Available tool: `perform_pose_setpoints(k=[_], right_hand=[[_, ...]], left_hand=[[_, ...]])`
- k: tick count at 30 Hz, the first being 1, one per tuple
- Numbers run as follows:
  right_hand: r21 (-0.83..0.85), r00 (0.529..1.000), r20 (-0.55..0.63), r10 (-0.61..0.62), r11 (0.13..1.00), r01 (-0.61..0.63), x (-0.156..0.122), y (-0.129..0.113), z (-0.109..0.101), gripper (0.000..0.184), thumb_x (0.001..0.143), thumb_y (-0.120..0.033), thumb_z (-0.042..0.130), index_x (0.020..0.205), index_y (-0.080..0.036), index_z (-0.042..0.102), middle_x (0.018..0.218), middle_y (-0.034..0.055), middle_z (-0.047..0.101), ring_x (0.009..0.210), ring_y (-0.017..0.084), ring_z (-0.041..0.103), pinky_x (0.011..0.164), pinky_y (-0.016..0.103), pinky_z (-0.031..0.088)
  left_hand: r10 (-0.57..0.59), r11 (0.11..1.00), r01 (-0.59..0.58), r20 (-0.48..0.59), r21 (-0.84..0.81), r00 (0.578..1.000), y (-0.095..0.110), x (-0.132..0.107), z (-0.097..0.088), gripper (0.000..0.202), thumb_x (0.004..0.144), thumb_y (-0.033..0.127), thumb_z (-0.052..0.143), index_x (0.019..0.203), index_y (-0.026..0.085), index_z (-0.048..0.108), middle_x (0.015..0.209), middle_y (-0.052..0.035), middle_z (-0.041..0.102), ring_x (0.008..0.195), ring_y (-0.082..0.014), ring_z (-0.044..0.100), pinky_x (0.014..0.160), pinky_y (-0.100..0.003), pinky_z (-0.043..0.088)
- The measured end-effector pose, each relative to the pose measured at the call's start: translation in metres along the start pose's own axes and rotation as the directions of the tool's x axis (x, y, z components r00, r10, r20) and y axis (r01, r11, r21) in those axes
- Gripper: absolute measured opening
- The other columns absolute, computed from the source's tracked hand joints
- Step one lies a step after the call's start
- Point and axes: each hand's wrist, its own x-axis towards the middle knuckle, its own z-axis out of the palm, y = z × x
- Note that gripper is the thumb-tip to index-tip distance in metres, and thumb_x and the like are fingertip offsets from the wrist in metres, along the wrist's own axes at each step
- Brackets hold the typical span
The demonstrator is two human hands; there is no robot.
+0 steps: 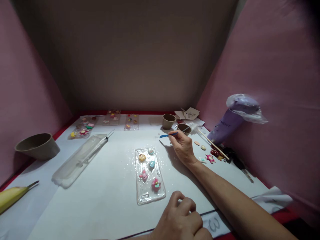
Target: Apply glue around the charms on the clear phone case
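My right hand (183, 146) pinches a slim blue tool (168, 135) with a flat, pointed end, held above the white table sheet. A few tiny specks lie near its tip. Nearer to me, a clear phone case (150, 196) lies flat, coated in something glossy. Stuck on it are a pink animal charm (143, 175), a pink round charm (156, 184), a teal charm (152, 164), a yellow-brown charm (142, 157) and a pale charm (151, 151). My left hand (183, 218) rests, fingers curled, just off the case's near right corner; its palm is hidden.
Loose charms (210, 159) and a wooden stick (212, 144) lie right, before a purple piping bag (222, 125). Behind stand brown cups (169, 122) and decorated cases (131, 122). Leftward are a syringe (96, 146) on a clear tray (72, 166), a brown bowl (37, 148) and a banana (13, 196).
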Motion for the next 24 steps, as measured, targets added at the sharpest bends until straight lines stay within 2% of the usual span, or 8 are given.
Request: perform_pose_setpoints(k=[8,15,20,24], right_hand=[[0.012,1.0,0.013,-0.001,1.0,0.001,0.0,0.002,0.001,0.013,0.083,-0.024,0.054,0.085,-0.018,0.065,0.068,0.0003,0.063,0.063,0.013,0.057,0.061,0.025,0.044],[0.014,1.0,0.01,0.022,1.0,-0.022,0.001,0.001,-0.001,0.014,0.082,-0.024,0.053,0.085,-0.017,0.065,0.069,0.0011,0.063,0.063,0.013,0.055,0.061,0.025,0.043],[0.011,1.0,0.011,0.024,1.0,-0.024,0.001,0.001,-0.001,0.014,0.082,-0.024,0.054,0.085,-0.017,0.065,0.068,0.0007,0.063,0.062,0.013,0.055,0.062,0.024,0.043],[0.008,1.0,0.011,0.025,1.0,-0.025,0.001,0.002,0.001,0.013,0.082,-0.024,0.055,0.084,-0.017,0.066,0.067,0.0002,0.062,0.061,0.012,0.054,0.061,0.024,0.042]], left_hand=[[-0.021,1.0,0.021,0.009,-0.007,1.0,0.001,-0.004,0.002,0.026,0.082,0.005,0.056,0.058,0.015,0.052,0.051,0.0022,0.044,0.068,-0.0148,0.044,0.069,-0.03,0.029],[-0.031,0.999,0.03,0.111,0.011,0.993,0.0,-0.012,0.003,0.024,0.083,0.011,0.059,0.059,0.015,0.053,0.054,0.002,0.046,0.07,-0.0147,0.045,0.071,-0.031,0.029],[-0.01,1.0,0.01,0.042,0.007,0.999,0.0,-0.008,0.002,0.024,0.081,0.006,0.057,0.06,0.015,0.051,0.053,0.0022,0.045,0.068,-0.0148,0.044,0.071,-0.031,0.029],[-0.015,1.0,0.013,0.08,0.026,0.997,-0.001,-0.008,0.003,0.022,0.08,0.009,0.061,0.061,0.016,0.051,0.053,0.0027,0.045,0.068,-0.0146,0.044,0.072,-0.031,0.029]])
